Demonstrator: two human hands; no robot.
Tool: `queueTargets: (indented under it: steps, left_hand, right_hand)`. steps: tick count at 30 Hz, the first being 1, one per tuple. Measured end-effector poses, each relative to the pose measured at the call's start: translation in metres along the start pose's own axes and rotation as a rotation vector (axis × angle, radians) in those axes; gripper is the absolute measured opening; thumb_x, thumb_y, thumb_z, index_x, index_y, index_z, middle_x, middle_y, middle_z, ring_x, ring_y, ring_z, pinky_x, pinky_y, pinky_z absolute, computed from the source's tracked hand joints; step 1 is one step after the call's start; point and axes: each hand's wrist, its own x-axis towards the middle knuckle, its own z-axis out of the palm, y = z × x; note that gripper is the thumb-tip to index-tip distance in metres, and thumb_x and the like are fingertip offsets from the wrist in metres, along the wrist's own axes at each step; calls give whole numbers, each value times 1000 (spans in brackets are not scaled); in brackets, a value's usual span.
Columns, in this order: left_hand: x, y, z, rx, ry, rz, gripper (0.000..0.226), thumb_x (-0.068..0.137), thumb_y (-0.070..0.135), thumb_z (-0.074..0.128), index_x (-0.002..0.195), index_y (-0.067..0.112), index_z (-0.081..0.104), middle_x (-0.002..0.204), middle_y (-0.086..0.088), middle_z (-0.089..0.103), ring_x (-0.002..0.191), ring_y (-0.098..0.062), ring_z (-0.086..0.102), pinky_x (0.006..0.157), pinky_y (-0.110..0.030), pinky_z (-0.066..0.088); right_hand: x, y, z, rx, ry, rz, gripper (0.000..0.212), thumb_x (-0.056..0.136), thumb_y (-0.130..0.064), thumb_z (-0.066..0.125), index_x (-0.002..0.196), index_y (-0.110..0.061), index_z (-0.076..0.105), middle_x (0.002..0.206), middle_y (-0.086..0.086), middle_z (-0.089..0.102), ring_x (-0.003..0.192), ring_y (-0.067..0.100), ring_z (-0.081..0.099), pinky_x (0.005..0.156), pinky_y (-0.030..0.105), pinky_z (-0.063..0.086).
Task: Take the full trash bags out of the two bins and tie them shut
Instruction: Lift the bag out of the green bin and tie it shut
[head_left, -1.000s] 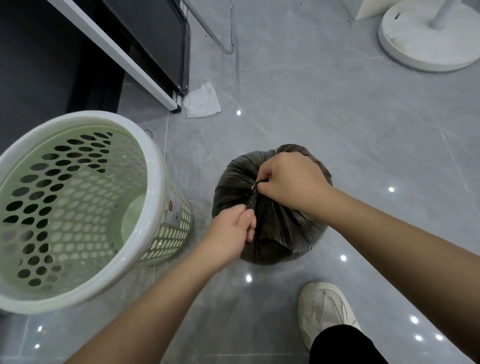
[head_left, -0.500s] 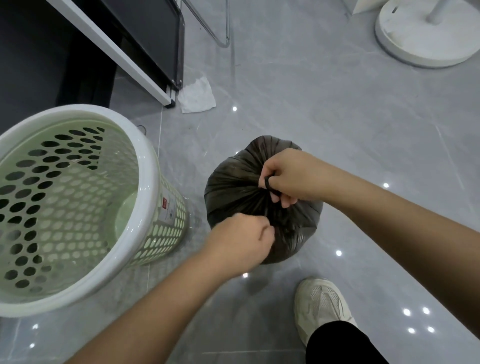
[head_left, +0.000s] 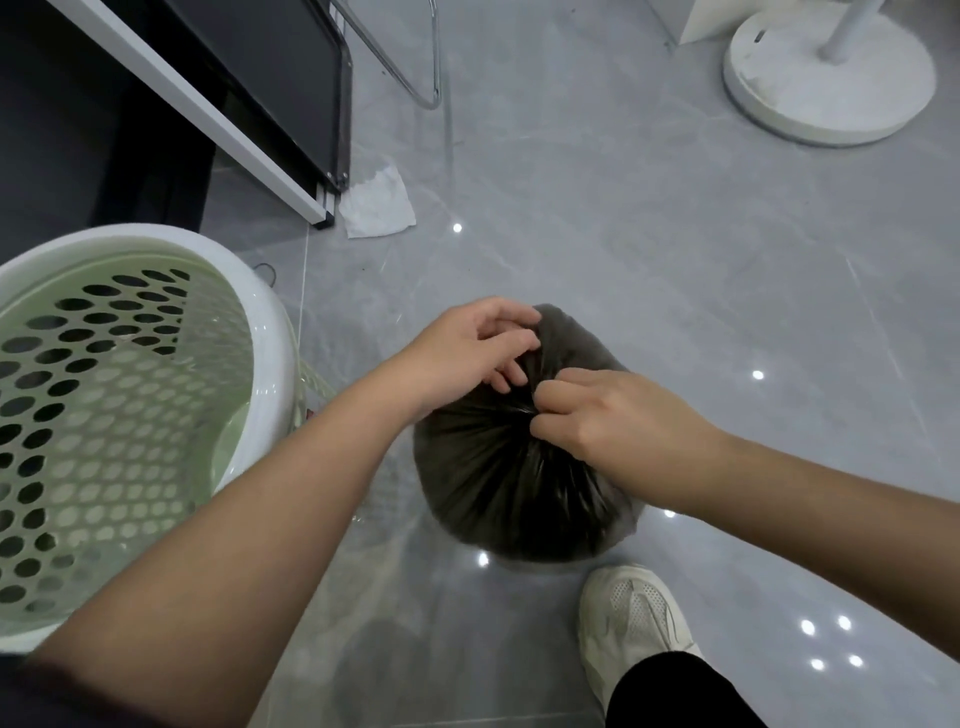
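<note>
A full black trash bag sits on the grey floor in the middle of the view, its top gathered into a bunch of pleats. My left hand rests on the bag's far upper side, fingers curled onto the gathered plastic. My right hand pinches the gathered neck from the right. The knot itself is hidden under my fingers. To the left stands a pale green perforated bin with a white rim, holding no bag.
A white tissue lies on the floor by a dark cabinet with a white edge. A chrome chair leg and a round white stand base are farther back. My white shoe stands beside the bag.
My left hand went from the near side of the bag up to its far top. My right hand shifted down and right on the neck. The view moved closer.
</note>
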Motion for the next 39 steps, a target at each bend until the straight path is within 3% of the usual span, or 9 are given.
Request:
queueTargets:
  steps: [4,8,10,13,17,20,24,33,39]
  left_hand:
    - [6,6,4,73,-216,-171,30,98,30,44,125,23,55,96,5,59,66,-13,57,64,-24,45]
    - [3,8,9,48,-320,-181,29,96,33,47,119,21,61,80,11,63,57,-11,51,52,-21,43]
    - [2,4,11,28,-261,-165,23,94,23,54,111,11,65,74,4,63,54,-9,52,49,-19,47]
    - [-2,-4,12,-88,-171,-159,13,89,7,60,100,5,67,72,-6,61,58,-10,60,57,-21,56]
    - [-9,-9,15,-189,-33,-123,9,84,-4,63,80,5,62,62,-3,64,52,-9,63,55,-21,57]
    - [-12,-11,20,-252,17,-125,5,86,-2,61,85,3,60,65,-5,63,52,-10,62,55,-23,58]
    - [-14,-8,20,-218,-66,-191,5,92,13,58,89,9,58,65,-7,61,51,-14,58,48,-23,53]
    - [-10,-16,22,-262,109,-155,9,89,3,60,81,6,58,62,-8,59,45,-9,57,45,-19,51]
    - [-5,-21,18,-218,267,-40,18,89,-2,58,76,11,55,60,-6,57,43,-6,54,43,-18,50]
  right_hand:
    - [-6,11,6,31,72,-54,23,86,-2,45,76,-8,65,82,5,62,77,24,60,63,30,48]
    - [-11,17,9,91,91,-100,23,90,-3,46,80,-5,67,91,9,66,87,26,63,73,30,50]
    - [-14,21,10,137,118,-94,21,90,-2,48,84,-3,68,94,9,67,90,26,64,74,30,52]
    - [-18,25,16,206,172,-55,13,87,1,57,90,-3,69,97,10,66,90,28,65,71,35,55]
    - [-20,23,23,247,210,13,14,82,-1,63,94,-5,70,96,12,65,85,28,64,64,35,55]
    - [-19,23,24,246,214,-12,14,84,-1,60,94,-3,69,96,13,65,86,28,64,67,35,55]
    - [-15,25,26,230,175,-79,13,85,-1,61,96,-1,68,97,12,65,87,27,63,67,37,54]
    - [-7,21,26,299,219,11,14,85,-6,60,94,-7,70,97,7,65,84,24,63,64,32,53]
    - [11,28,26,555,257,155,19,87,-18,55,89,-14,74,98,0,64,84,9,60,73,21,50]
